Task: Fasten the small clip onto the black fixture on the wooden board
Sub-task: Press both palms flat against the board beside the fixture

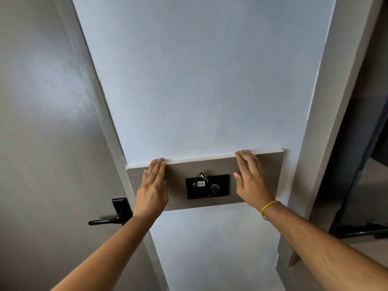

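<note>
A wooden board [268, 177] is mounted across a pale blue wall. At its middle sits a black rectangular fixture [218, 186]. A small metal clip with a white tag marked 407 [201, 180] hangs at the fixture's upper left part. My left hand [153, 185] lies flat on the board left of the fixture, fingers together and reaching the top edge. My right hand [249, 177] lies flat on the board right of the fixture, thumb spread toward it. Neither hand holds anything or touches the clip. A yellow band [268, 208] circles my right wrist.
A grey door with a black lever handle [111, 219] stands to the left of the wall. A grey door frame [327, 122] runs up the right side, with a dark opening beyond it. Plain blue wall [199, 80] extends above and below the board.
</note>
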Available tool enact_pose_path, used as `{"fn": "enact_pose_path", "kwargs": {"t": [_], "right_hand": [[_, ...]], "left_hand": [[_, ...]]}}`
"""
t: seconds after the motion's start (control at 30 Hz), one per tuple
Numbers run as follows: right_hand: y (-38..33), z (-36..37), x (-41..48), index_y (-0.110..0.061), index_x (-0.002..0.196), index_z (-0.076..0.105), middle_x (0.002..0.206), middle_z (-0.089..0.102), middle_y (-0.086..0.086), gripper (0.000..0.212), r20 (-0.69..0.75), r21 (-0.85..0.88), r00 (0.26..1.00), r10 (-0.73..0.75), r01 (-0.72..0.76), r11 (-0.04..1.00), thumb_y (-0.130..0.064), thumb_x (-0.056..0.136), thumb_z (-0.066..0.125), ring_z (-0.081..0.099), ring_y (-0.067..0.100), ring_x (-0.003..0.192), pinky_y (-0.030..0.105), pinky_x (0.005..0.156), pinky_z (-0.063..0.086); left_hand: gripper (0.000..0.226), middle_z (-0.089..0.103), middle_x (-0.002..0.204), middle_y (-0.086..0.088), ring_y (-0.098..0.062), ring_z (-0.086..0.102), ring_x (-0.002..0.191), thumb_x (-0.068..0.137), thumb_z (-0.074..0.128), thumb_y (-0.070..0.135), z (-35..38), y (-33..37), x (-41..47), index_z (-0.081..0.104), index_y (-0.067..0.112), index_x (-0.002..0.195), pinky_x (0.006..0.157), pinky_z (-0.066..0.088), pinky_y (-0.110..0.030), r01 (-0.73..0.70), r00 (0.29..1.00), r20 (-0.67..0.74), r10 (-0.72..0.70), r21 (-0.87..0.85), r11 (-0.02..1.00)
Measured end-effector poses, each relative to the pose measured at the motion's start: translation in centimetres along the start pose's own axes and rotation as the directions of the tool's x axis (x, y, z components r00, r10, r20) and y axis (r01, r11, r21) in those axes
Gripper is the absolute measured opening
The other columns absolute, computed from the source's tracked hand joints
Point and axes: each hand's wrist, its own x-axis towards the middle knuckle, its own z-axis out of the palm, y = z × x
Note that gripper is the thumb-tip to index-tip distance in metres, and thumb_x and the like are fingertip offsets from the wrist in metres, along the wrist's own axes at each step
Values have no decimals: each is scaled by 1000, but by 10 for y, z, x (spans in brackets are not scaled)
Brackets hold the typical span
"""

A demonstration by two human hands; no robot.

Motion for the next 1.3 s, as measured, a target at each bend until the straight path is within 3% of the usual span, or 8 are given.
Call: {"fn": "enact_pose_path", "kwargs": {"t": [0.27, 0.63, 1.3], "right_hand": [[-12, 1, -7, -6, 166, 26, 167, 32, 15, 82, 52, -79, 997, 51, -47, 996, -33, 96, 59, 23, 33, 164, 45, 134, 24], [-17, 4, -10, -7, 168, 17, 170, 26, 14, 92, 52, -130, 996, 75, -68, 989, -42, 93, 59, 17, 31, 165, 47, 134, 24], [-23, -6, -8, -4, 166, 23, 169, 29, 16, 92, 65, -113, 996, 66, -58, 992, -39, 91, 65, 21, 33, 164, 49, 133, 26]], "left_hand": [[68, 38, 168, -16, -34, 25, 159, 93, 59, -14, 4, 6, -4, 41, -1, 157, 126, 32, -57, 21, 999, -33, -21, -8, 1000], [72, 38, 167, -17, -34, 27, 159, 89, 58, -16, 8, 9, -6, 41, -1, 157, 125, 33, -58, 44, 998, -45, -46, -34, 998], [76, 40, 167, -17, -36, 29, 158, 84, 58, -18, 0, 11, -7, 42, -2, 156, 120, 41, -59, 30, 999, -41, -32, -35, 999]]}}
